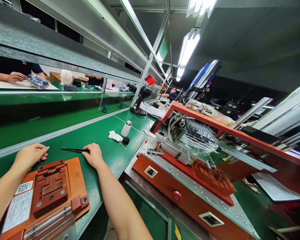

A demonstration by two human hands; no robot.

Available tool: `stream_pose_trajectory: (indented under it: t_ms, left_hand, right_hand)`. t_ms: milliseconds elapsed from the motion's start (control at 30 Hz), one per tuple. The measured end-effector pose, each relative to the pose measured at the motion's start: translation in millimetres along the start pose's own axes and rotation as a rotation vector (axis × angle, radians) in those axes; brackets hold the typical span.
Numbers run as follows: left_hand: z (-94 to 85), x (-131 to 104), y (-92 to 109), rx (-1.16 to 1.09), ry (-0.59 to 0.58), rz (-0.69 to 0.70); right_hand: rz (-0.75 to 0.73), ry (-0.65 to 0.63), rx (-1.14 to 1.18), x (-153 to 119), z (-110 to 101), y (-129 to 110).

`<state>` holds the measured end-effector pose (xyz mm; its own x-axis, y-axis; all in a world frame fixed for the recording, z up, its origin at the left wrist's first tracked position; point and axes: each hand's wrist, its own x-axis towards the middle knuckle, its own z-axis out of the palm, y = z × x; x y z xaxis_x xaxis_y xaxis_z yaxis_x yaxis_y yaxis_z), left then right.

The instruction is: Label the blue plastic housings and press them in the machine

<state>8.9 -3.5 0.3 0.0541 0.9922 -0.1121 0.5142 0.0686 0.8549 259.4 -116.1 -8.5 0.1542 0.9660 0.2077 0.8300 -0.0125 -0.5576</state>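
My right hand (pixel 94 155) is closed around one end of a pair of black tweezers (pixel 71 149), which point left just above the green bench. On the other side, my left hand (pixel 30 156) has its fingers curled with thumb and fingertips close together; whether anything small is between them does not show. Between my forearms lies an orange fixture plate (pixel 77 181) bearing a reddish-brown block (pixel 51 186) with cut recesses. A white printed label (pixel 18 210) is on the plate's left part, and a clear guide bar (pixel 50 223) runs along its near side.
Ahead on the bench (pixel 95 128) are a white-bodied bottle (pixel 126 128), a crumpled white wipe (pixel 115 136), a black cap (pixel 126 140) and a thin stick (pixel 121 145). An orange machine (pixel 162 183) with a red button stands at right. A fan (pixel 142 96) is farther back; co-workers sit beyond.
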Motion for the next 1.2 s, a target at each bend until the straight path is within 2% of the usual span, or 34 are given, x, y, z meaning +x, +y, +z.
stream_pose_trajectory:
  t_ms: [233, 467, 867, 1200]
  left_hand:
    - [-1.0, -7.7, 10.5, 0.019, 0.007, -0.024]
    - [-1.3, -8.9, 12.3, 0.026, 0.007, -0.016]
    - [1.0, 10.8, -12.1, 0.018, -0.031, 0.017]
    - [1.9, 19.8, -21.2, 0.017, -0.045, 0.014]
  right_hand:
    - [0.004, 0.0, 0.002, 0.1, -0.5, -0.9]
    - [0.0, -0.001, 0.004, -0.4, -1.4, -1.1]
    - [0.003, 0.005, 0.01, 0.0, 0.1, -0.1]
    - [0.002, 0.001, 0.015, 0.9, 1.0, 1.1]
